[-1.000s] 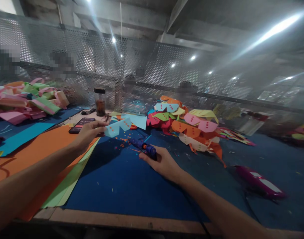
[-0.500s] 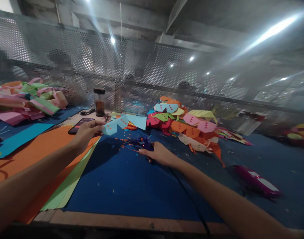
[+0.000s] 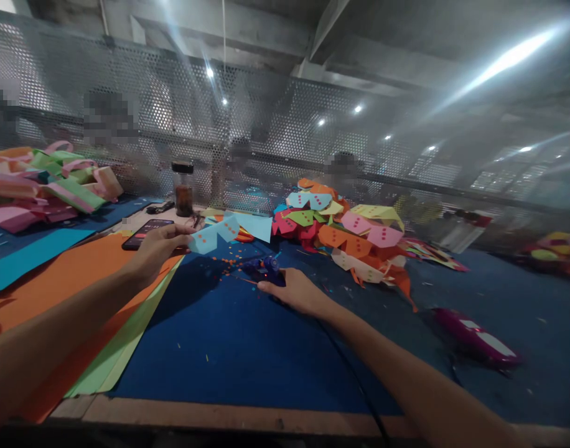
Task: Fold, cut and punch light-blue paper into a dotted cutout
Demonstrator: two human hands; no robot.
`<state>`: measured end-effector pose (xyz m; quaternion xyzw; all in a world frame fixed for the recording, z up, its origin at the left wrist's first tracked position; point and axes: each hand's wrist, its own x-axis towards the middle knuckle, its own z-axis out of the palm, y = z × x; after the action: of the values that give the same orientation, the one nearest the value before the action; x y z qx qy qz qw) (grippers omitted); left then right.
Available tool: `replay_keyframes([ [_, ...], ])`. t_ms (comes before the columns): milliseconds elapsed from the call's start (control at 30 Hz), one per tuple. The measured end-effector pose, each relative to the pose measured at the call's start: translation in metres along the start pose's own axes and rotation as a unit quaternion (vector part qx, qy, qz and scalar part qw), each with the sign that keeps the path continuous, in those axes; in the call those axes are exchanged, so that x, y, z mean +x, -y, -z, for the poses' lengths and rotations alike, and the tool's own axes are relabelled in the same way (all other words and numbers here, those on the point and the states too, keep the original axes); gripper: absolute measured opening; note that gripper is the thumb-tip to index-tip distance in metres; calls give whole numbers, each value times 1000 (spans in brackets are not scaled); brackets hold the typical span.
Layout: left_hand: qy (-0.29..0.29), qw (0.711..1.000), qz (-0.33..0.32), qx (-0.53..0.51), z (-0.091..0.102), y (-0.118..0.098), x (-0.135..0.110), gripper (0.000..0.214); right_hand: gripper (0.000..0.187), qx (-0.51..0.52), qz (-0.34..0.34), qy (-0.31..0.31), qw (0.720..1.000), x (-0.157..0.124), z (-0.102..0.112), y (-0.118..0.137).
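Observation:
My left hand pinches the end of a light blue paper cut-out with orange dots and holds it just above the blue table cover. My right hand rests on the cover, closed round a blue glue gun that points left toward the cut-out. A black cord runs back along my right forearm. Small orange paper bits lie scattered under the cut-out.
A pile of dotted coloured paper cut-outs sits behind my right hand. Orange and green paper sheets, a phone and a dark jar lie to the left. A purple tool lies at right. A perforated metal screen backs the table.
My right hand has slid the glue gun forward and left, nearer the cut-out. The left hand has kept its pinch on the blue paper, shifting only slightly.

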<state>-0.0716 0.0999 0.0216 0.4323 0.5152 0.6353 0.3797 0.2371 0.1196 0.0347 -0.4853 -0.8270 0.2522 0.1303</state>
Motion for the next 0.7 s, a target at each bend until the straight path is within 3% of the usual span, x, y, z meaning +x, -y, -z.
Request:
replay_keyframes([
  [700,4,1000,7,-4,-2,1,0,33,43,-53,-11,-3,999,2,1,6],
])
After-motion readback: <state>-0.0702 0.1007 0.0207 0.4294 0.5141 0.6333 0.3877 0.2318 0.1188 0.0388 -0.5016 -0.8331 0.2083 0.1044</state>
